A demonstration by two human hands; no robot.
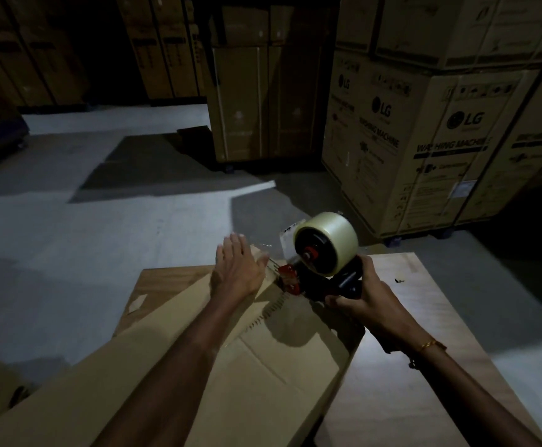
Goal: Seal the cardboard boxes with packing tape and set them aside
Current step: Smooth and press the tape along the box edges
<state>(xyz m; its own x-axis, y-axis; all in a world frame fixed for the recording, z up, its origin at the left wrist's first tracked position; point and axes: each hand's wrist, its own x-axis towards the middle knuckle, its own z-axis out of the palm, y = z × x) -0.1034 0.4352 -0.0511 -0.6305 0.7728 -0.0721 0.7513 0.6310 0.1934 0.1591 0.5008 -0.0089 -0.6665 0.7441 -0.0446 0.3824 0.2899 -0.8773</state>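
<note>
The cardboard box [263, 366] runs off the bottom edge. The left hand [236, 269] covers its far end. Background cartons [53, 53] are too dark to read.

Single head-worn wide-angle view, looking forward and down, close above both hands; stacked washing-machine cartons [431, 146] stand well beyond the right hand [365, 296].

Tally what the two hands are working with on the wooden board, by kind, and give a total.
Cardboard box, lying under the left hand: 1
Tape gun, gripped by the right hand: 1
Tape roll, clear, on the gun: 1
Total: 3
</note>
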